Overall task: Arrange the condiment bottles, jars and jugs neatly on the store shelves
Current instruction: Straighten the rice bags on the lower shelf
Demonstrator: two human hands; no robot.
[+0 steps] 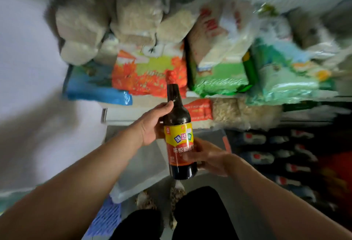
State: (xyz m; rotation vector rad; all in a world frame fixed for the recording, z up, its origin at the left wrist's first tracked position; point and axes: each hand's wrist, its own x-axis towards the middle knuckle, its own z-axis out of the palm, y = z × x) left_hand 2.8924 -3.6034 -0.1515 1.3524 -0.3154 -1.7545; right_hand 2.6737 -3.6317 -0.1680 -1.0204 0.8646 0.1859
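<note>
A dark soy sauce bottle (179,125) with a red cap and a yellow and red label stands upright in the air in front of me. My left hand (154,125) grips its shoulder and upper label from the left. My right hand (207,156) holds the lower label from the right, fingers curled round the front. The frame is blurred by motion.
Shelves ahead carry stacked rice bags (150,72) in orange, green and blue, with pale sacks (82,30) above. Rows of dark bottles (266,156) fill a lower shelf at right. A clear plastic bin (144,169) sits on the floor beneath the bottle, a purple crate (108,218) beside it.
</note>
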